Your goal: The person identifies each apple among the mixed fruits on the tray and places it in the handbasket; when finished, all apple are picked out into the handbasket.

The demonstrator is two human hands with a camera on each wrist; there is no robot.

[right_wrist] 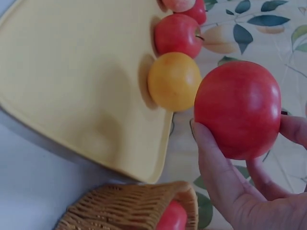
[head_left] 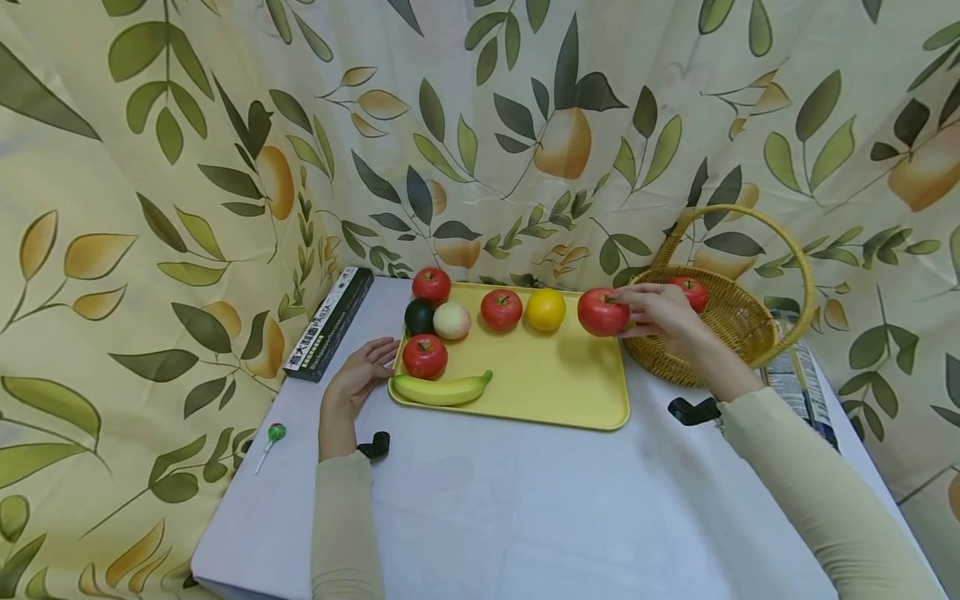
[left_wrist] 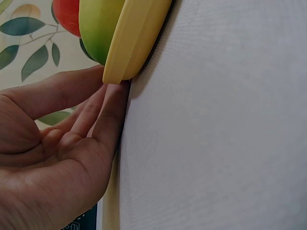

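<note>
My right hand [head_left: 660, 307] grips a red apple [right_wrist: 237, 110] between thumb and fingers, raised over the right end of a yellow tray [head_left: 555, 383]. At the tray's left edge, my left hand [head_left: 363, 372] has its thumb and fingertips touching the rim, fingers loosely extended. Beside that thumb lies a banana [head_left: 442, 390], its tip greenish in the left wrist view. A second red apple [head_left: 425, 357], a dark green fruit [head_left: 419, 317], a pale peach [head_left: 452, 321] and another apple [head_left: 431, 285] sit along the tray's left. At its back are an apple [head_left: 501, 309] and an orange [head_left: 545, 309].
A wicker basket [head_left: 738, 312] with a tall handle stands right of the tray, a red apple [head_left: 690, 293] inside. Left lie a black pasta box [head_left: 330, 325] and a green lollipop [head_left: 276, 432]. A printed packet [head_left: 798, 383] lies behind my right forearm.
</note>
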